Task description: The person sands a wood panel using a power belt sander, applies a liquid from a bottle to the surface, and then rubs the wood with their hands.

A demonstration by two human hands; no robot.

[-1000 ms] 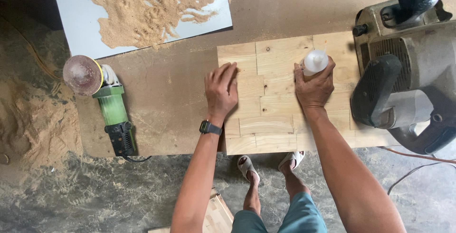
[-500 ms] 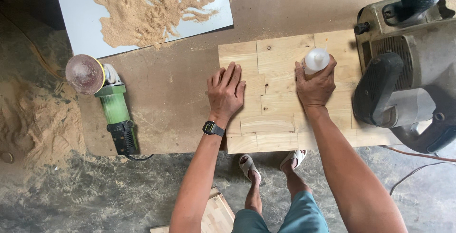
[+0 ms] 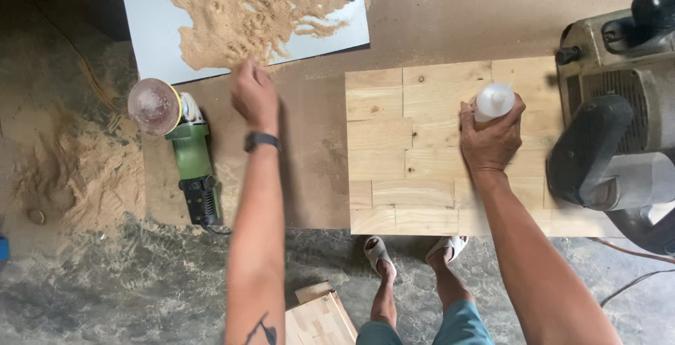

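A board glued up from several pale wood blocks (image 3: 415,148) lies on the brown workbench (image 3: 309,162). My right hand (image 3: 490,141) rests on that board and grips a white squeeze bottle (image 3: 493,101), nozzle pointing away from me. My left hand (image 3: 254,95) is stretched out to the left, over the near edge of a white sheet (image 3: 144,28) that carries a pile of sawdust (image 3: 246,7). Its fingers are curled at the sawdust's edge; whether they hold any is hidden.
A green angle grinder (image 3: 184,149) with a sanding disc lies left of my left arm. A large grey power planer (image 3: 619,134) sits on the board's right end. Sawdust covers the floor at left; a small wood block panel (image 3: 320,317) lies by my feet.
My left hand has left the board and swung left to the sawdust pile on the white sheet. My right hand has stayed on the bottle. The view has shifted left.
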